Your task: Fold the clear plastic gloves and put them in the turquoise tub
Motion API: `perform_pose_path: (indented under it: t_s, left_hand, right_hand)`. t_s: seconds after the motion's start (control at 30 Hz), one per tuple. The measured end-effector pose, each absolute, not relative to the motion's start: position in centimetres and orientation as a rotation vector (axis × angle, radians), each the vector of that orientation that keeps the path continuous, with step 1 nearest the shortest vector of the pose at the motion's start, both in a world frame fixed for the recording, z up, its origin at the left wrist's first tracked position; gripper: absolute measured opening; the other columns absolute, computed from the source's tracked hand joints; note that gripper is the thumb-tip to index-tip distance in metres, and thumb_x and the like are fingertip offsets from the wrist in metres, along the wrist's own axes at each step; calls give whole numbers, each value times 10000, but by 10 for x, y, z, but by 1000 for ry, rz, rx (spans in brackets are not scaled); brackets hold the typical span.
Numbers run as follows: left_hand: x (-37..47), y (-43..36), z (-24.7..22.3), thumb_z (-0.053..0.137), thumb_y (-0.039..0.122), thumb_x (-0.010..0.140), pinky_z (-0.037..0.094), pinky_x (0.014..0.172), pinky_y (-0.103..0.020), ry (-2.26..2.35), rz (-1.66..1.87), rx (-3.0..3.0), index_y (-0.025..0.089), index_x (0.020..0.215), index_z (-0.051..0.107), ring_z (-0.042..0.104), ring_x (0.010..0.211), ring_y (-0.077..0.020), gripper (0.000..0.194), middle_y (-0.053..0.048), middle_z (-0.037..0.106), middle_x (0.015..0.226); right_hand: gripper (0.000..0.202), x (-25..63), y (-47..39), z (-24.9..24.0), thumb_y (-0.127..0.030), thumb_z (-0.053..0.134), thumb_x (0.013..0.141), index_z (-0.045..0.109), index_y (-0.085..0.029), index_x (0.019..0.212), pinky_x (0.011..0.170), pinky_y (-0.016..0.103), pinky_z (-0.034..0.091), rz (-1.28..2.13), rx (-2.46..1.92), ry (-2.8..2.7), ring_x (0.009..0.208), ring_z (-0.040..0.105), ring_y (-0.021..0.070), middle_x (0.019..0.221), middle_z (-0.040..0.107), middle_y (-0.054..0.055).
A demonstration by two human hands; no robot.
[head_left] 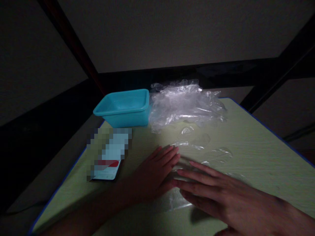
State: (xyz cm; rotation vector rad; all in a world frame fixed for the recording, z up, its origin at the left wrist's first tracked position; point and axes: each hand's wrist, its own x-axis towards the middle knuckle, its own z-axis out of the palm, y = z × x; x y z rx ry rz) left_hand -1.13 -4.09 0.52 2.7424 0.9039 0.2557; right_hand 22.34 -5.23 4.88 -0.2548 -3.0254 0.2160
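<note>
Clear plastic glove (197, 141) lies spread flat on the pale table (265, 154), partly under the hands. From the left: a phone (105, 172) rests face up, its screen lit and part of it blurred out; just behind it stands a blue basin (126, 119). Next comes the left hand (158, 170) — palm down at the glove, fingers straight and close together. Beyond it, a heap of crinkled clear plastic (187, 106) touches the basin's side. Rightmost, the right hand (216, 190) reaches over the glove — fingers outstretched, slightly parted; whether they touch it, I cannot tell.
</note>
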Motion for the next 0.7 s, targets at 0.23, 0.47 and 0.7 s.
perform_pose_path:
  t_s: [0.23,0.47,0.7]
  left_hand:
    - [-10,-41,14,373,550,874,168,1114,-440,808,142,2680,113,1376,294,181,1375,-251,671,-152,290,1459]
    - [-9,-45,14,387,582,852,143,1123,-421,714,171,2700,116,1385,278,189,1373,-233,716,-128,286,1467]
    - [1,-42,18,410,564,851,199,1083,-510,807,252,2779,58,1328,347,230,1349,-301,698,-210,297,1441]
  right_hand:
    - [287,239,-31,37,-283,432,913,611,-137,1083,1014,424,368,14,-716,-2578,1107,545,216,1117,647,107]
    - [264,249,-1,25,-289,424,883,604,-156,1023,781,395,515,223,-1229,-2272,898,623,222,992,672,105]
    - [340,249,19,10,-341,499,802,573,-135,1062,685,403,516,462,-1382,-2093,791,625,235,933,657,119]
